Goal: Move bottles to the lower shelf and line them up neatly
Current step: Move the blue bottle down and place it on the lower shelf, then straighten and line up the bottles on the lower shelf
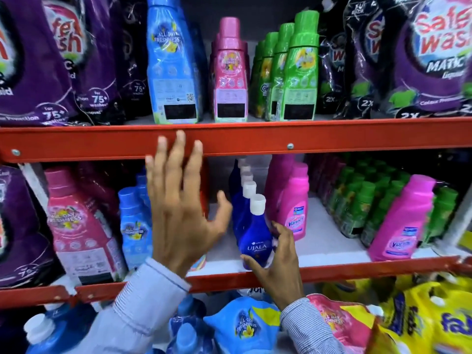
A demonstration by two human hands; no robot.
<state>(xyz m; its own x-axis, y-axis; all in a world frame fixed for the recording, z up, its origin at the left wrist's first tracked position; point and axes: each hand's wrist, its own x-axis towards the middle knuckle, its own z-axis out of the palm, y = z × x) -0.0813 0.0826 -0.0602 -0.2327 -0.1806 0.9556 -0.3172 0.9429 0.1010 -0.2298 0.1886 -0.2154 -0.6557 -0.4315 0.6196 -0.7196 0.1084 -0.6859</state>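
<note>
A row of dark blue Ujala bottles with white caps (252,233) runs front to back on the lower shelf (332,270). My right hand (277,264) curls around the base of the front bottle, fingers touching its sides. My left hand (184,208) is raised in front of the shelf, fingers spread and blurred, holding nothing; its thumb sits just left of the blue row. On the upper shelf (255,139) stand a tall light blue bottle (171,65), pink bottles (229,75) and green bottles (296,72).
Pink Vanish bottles (293,200) stand right of the blue row, another (406,221) further right beside small green bottles (357,200). A big pink bottle (79,226) and light blue bottles (132,221) stand left. Purple pouches (30,60) flank the upper shelf. Blue and yellow packs lie below.
</note>
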